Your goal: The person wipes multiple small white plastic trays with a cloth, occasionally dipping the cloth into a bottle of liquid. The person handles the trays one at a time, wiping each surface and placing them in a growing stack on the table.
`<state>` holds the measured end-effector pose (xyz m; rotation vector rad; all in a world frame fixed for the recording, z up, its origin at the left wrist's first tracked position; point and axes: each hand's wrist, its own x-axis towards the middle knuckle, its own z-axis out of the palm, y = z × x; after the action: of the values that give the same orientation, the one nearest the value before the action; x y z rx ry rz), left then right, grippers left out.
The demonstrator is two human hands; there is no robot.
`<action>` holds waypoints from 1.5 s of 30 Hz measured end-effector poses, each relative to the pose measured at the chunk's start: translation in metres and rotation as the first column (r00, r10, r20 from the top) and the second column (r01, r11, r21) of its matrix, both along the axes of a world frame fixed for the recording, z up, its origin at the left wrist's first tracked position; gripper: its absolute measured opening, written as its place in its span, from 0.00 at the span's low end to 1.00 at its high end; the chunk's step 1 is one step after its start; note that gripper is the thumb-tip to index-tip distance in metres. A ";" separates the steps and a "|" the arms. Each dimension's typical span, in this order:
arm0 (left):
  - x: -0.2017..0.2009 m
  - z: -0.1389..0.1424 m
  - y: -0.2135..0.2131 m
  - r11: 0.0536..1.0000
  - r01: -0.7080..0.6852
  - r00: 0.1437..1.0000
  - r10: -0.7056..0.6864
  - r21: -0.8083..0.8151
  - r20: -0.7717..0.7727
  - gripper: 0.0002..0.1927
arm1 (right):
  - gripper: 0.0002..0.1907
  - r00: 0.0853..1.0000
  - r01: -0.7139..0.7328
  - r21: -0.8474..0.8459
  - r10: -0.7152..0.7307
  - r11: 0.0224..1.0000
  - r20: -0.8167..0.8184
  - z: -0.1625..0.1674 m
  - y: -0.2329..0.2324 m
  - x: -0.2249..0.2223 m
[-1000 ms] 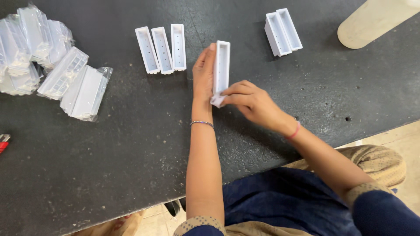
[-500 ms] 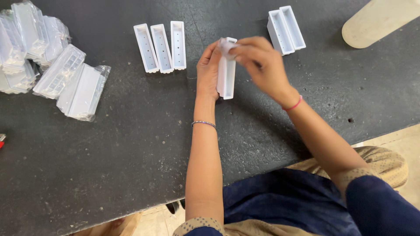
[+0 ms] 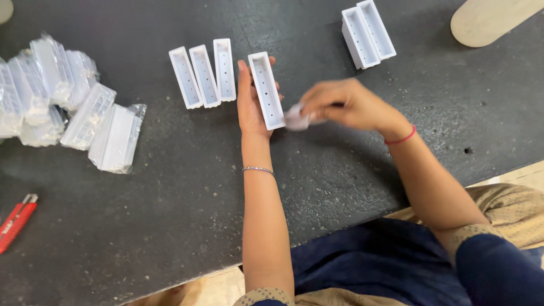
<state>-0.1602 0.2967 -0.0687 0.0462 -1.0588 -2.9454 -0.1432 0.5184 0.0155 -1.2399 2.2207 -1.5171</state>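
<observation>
A long white open-topped tray (image 3: 267,89) with small holes in its floor lies on the dark table (image 3: 170,226). My left hand (image 3: 250,107) lies along its left side, with fingertips curling around to the tray's far side. My right hand (image 3: 347,103) is just right of the tray's near end. It pinches a small pale piece (image 3: 296,118), which is blurred and sits close to the tray's corner.
Three matching white trays (image 3: 204,75) lie side by side left of my hand, and two more (image 3: 367,29) at the back right. Several plastic-wrapped packs (image 3: 62,102) are heaped at the left. There is a red cutter (image 3: 16,222) near the left edge and a pale wooden board (image 3: 493,20) at the top right.
My right hand went from the tray's near end up to its far end, then came back down to the right with the small pale piece. My left hand stayed on the tray.
</observation>
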 end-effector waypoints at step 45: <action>0.003 -0.018 0.018 0.904 0.234 0.964 -0.263 0.357 0.035 0.32 | 0.14 0.810 0.517 -0.372 -0.301 0.771 0.503 -0.025 0.023 -0.025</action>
<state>-0.1574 0.3152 -0.0866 0.0384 -0.5660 -3.3566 -0.1681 0.5410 -0.0093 -0.4040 1.9491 -2.3767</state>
